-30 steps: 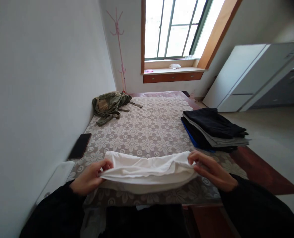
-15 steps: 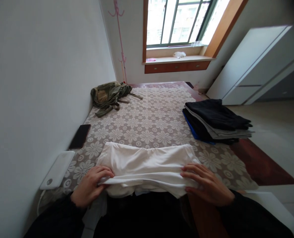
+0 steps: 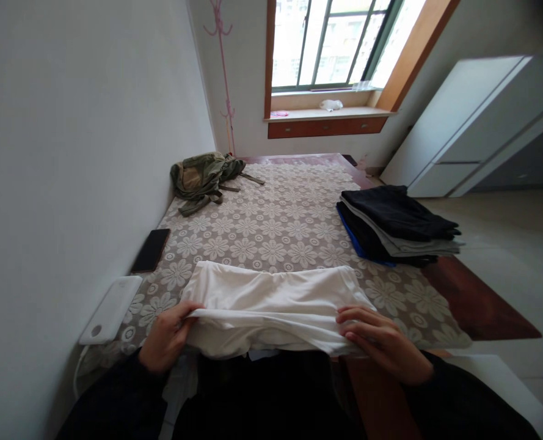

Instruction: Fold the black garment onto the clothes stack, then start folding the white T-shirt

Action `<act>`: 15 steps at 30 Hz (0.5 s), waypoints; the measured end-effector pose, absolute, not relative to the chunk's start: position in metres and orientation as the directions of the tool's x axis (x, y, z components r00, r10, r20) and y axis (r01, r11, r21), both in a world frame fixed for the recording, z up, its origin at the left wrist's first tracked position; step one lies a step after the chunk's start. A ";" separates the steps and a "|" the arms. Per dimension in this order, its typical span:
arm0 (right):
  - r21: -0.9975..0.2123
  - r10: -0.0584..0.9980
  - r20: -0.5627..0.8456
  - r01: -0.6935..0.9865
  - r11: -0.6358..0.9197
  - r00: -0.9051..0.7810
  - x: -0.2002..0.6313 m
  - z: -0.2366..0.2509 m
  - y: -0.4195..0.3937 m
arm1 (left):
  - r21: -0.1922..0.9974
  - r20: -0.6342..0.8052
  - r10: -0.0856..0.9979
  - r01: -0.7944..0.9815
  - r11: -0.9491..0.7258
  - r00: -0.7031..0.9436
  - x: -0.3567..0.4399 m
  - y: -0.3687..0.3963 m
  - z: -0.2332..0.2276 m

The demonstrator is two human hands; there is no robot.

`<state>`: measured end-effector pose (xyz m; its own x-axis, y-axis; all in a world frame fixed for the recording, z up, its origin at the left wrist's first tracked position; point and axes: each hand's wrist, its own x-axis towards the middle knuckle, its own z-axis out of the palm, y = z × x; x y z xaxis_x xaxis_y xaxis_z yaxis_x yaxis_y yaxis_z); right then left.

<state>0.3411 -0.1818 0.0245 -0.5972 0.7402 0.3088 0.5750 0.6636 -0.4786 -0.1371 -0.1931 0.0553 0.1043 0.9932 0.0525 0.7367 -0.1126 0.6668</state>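
Observation:
A white garment (image 3: 271,299) lies partly folded at the near edge of a table covered with a floral lace cloth (image 3: 271,232). My left hand (image 3: 168,336) pinches the garment's left end, fingers closed on the fabric. Over on the other side, my right hand (image 3: 383,342) grips the right end of the same fold. The near layer is lifted slightly between the two hands. Both my sleeves are black.
A stack of folded dark clothes (image 3: 394,226) sits at the table's right edge. An olive backpack (image 3: 204,177) lies at the far left, a black phone (image 3: 151,249) and a white flat device (image 3: 110,300) by the wall. A window and white cabinet stand beyond.
The folded edge, held high and forward a second ago, was drawn back toward me and lowered onto the table. Both hands still hold the garment's ends, now slightly raised.

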 end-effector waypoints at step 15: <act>-0.272 0.660 0.358 0.602 0.750 -0.661 0.345 0.015 -0.186 | 0.590 -0.037 0.995 0.806 -0.049 0.088 -0.131 -0.197 0.044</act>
<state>0.3448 -0.1860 0.0151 -0.6606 0.6600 0.3577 0.6023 0.7504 -0.2721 -0.1315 -0.1966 0.0440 0.0875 0.9955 -0.0373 0.8057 -0.0487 0.5903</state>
